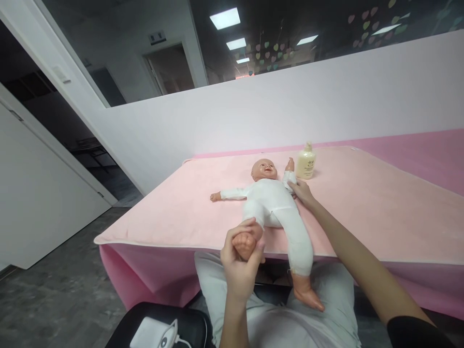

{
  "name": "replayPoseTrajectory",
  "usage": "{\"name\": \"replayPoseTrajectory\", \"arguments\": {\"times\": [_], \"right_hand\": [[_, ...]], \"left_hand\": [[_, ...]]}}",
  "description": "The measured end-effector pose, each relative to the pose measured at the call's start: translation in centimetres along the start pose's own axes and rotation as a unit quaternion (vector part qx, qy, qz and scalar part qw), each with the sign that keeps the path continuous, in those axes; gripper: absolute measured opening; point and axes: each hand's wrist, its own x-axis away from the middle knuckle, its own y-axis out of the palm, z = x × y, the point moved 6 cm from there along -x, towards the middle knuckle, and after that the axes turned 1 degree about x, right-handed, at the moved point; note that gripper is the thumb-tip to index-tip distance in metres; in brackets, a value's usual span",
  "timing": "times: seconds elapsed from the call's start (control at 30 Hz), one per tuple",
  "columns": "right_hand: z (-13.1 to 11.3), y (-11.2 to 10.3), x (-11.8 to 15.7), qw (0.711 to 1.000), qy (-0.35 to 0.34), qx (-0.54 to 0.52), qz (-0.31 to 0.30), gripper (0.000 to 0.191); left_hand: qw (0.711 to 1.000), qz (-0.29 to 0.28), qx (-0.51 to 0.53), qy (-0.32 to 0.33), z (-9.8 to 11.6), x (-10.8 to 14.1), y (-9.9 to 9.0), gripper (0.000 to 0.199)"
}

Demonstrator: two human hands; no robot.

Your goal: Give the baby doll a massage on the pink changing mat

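A baby doll (271,195) with a white cloth body lies on its back on the pink mat (195,217). Its head points to the wall, and one leg hangs over the table's front edge toward my lap. My left hand (242,256) is wrapped around the doll's foot on the left, with the toes showing between thumb and fingers. On the other side, my right hand (301,192) grips the doll's raised arm near the elbow; its fingertips are partly hidden. A pale yellow pump bottle (306,162) stands upright just beyond my right hand.
Behind the table rises a white wall (239,116) with a dark window above. A pink cloth (145,275) hangs down the front. A white device with a cable (154,333) lies on a black seat (194,321) at lower left. A white door (43,193) stands farther left.
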Motion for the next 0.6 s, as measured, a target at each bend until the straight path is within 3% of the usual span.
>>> {"name": "replayPoseTrajectory", "arguments": {"times": [0.13,0.23,0.4,0.6], "right_hand": [[0.1,0.0,-0.2,1.0,-0.013,-0.009,0.002,0.021],[0.4,-0.1,-0.3,1.0,-0.009,-0.019,-0.005,0.025],[0.2,0.3,-0.4,0.993,-0.023,-0.095,-0.064,0.03],[-0.3,0.5,-0.1,0.989,-0.044,-0.128,-0.061,0.032]], "left_hand": [[0.998,-0.01,0.006,-0.059,-4.8,-1.2,3.2,0.016],[0.997,0.001,-0.016,-0.071,-6.7,-1.6,4.4,0.015],[0.997,-0.016,-0.015,-0.068,-6.7,-1.2,4.4,0.014],[0.996,-0.009,0.013,-0.087,-6.0,-1.1,4.2,0.015]]}}
